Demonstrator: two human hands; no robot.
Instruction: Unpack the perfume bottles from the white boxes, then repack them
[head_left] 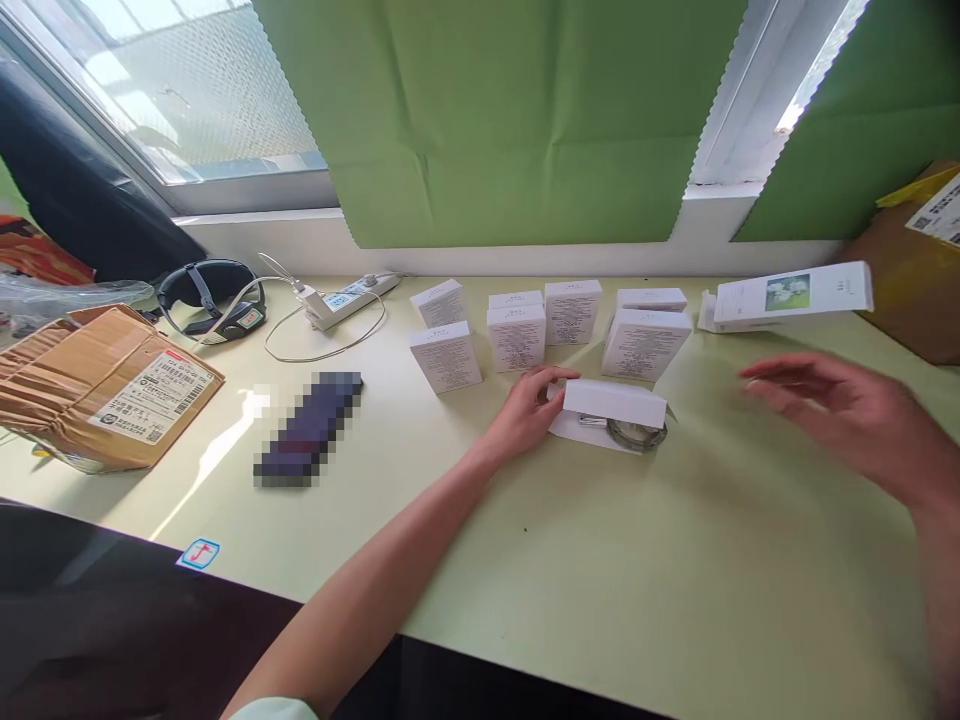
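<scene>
My left hand (527, 410) grips the left end of a small white box (613, 403) lying on the pale green table (600, 580). A coiled cable (636, 434) shows under the box's front edge. My right hand (832, 408) hovers above the table to the right of that box, fingers spread, blurred, holding nothing. Behind the box stand several small white boxes (516, 337) with printed labels, in two loose rows. A long flat white box (793, 294) with a small picture on it lies at the back right.
A brown cardboard parcel (101, 395) sits at the left edge. A white power strip (351, 297) with cables and a black headband device (214, 290) lie near the window. A dark blurred-out object (309, 428) lies left of centre. Another brown carton (919, 260) stands far right.
</scene>
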